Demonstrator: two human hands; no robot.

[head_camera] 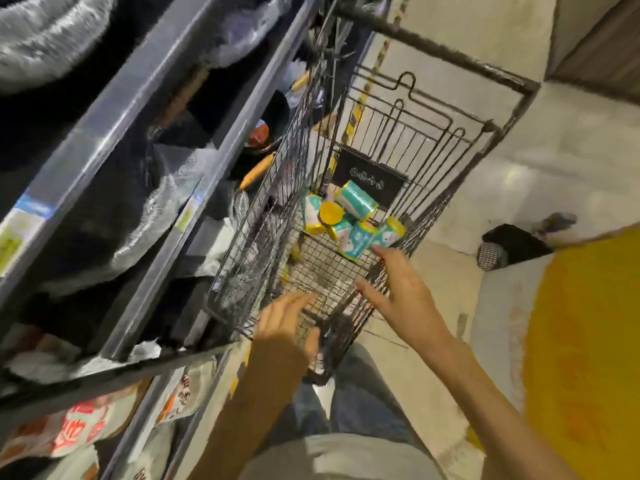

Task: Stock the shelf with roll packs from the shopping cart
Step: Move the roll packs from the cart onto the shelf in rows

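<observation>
Several teal-and-white roll packs with yellow ends (pixel 349 220) lie heaped at the far end of a dark wire shopping cart (pixel 433 216). My right hand (pixel 398 289) stretches out over the cart's right rim with straight fingers, its fingertips close to the nearest roll pack (pixel 388 233), holding nothing. My left hand (pixel 287 327) hovers at the cart's near rim with loosely bent fingers and is empty. The dark metal shelf (pixel 145 109) stands to the left of the cart.
The shelves hold clear-wrapped dark goods (pixel 162 209) and, lower down, red-and-white bags (pixel 79 431). Wooden-handled items (pixel 258 171) poke out beside the cart. A yellow surface (pixel 585 358) fills the right side. Someone's foot (pixel 554 223) is on the pale floor.
</observation>
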